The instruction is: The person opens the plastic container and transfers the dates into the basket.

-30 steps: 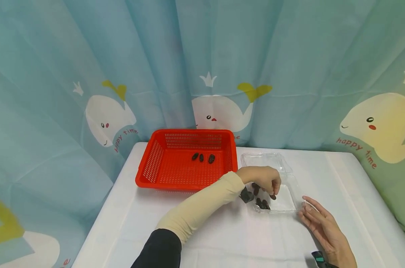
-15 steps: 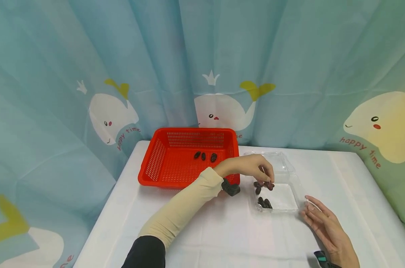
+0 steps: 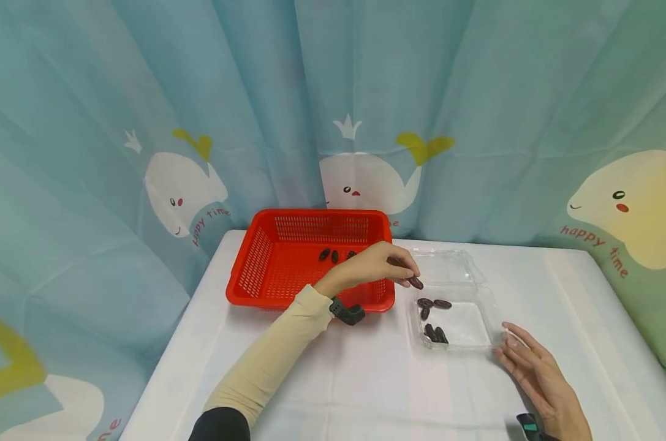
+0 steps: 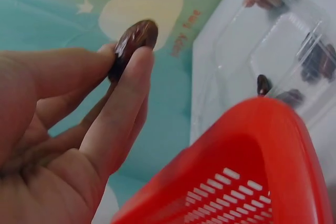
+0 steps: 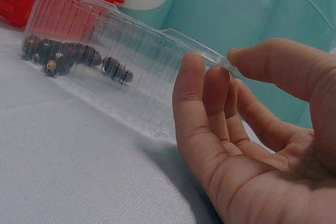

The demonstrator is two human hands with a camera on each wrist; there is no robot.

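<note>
My left hand [image 3: 379, 266] pinches a dark brown date [image 4: 133, 45] between thumb and fingertips. It is raised over the right side of the red basket [image 3: 310, 299], beside the clear plastic box [image 3: 465, 347]. Several more dates [image 3: 442, 304] lie in the left part of that box. Its lid [image 3: 443, 266] is hinged open toward the back. My right hand [image 3: 537, 373] holds the box's near right corner, thumb at the rim and fingers against the outer wall [image 5: 152, 77]. Inside the basket are a few dates [image 3: 324, 254], one partly hidden by my left hand.
Both containers stand on a table with a white cloth [image 3: 388, 392]. A blue-green curtain [image 3: 255, 92] with whale prints hangs right behind the table and along its sides. The basket's raised rim [image 4: 273, 114] is close to the left hand.
My left hand has lifted a date out of the plastic box and moved left and back, up to the basket's right rim. My right hand stays at the box's corner.
</note>
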